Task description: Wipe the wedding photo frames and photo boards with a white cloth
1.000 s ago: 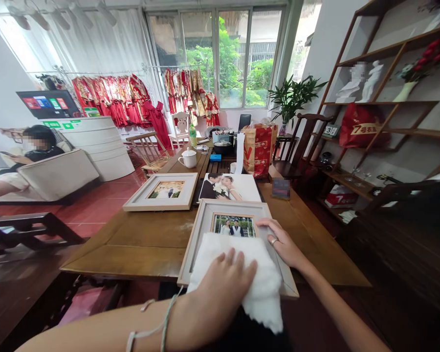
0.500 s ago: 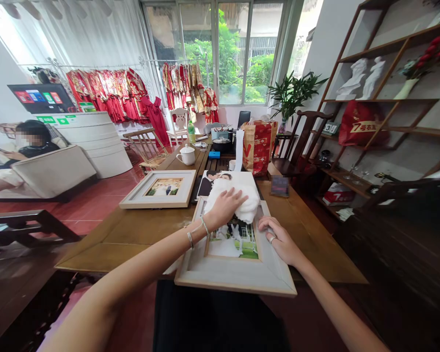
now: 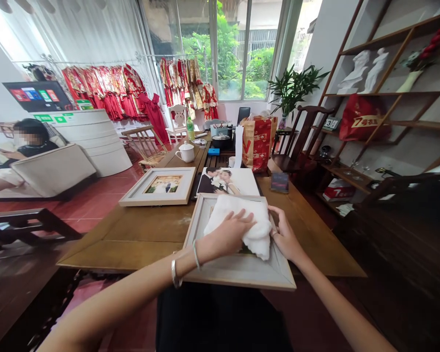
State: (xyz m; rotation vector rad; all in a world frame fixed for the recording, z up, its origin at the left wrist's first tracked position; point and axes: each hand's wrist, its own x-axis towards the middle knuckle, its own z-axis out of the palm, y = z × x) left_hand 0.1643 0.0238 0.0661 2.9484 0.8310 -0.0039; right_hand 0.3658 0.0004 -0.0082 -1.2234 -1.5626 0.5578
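Note:
My left hand lies on a folded white cloth, fingers stretched and a little spread, pressing it against a picture frame. The frame has a light wood border and lies slightly tilted at the table's near edge. Most of the photo inside is hidden by the cloth and hand. With my right hand I grip the frame's right edge. Behind it lies a white-edged photo panel of a couple. A second framed photo rests flat to the left.
On the wooden table stand a white lidded teapot, a green bottle, a red and tan paper bag and a small dark sign. A person sits on a sofa at left. Shelves rise at right.
The cloth and my left hand have moved down and right over the frame, covering the photo. My right hand has shifted slightly along the right edge. The couple panel is now uncovered.

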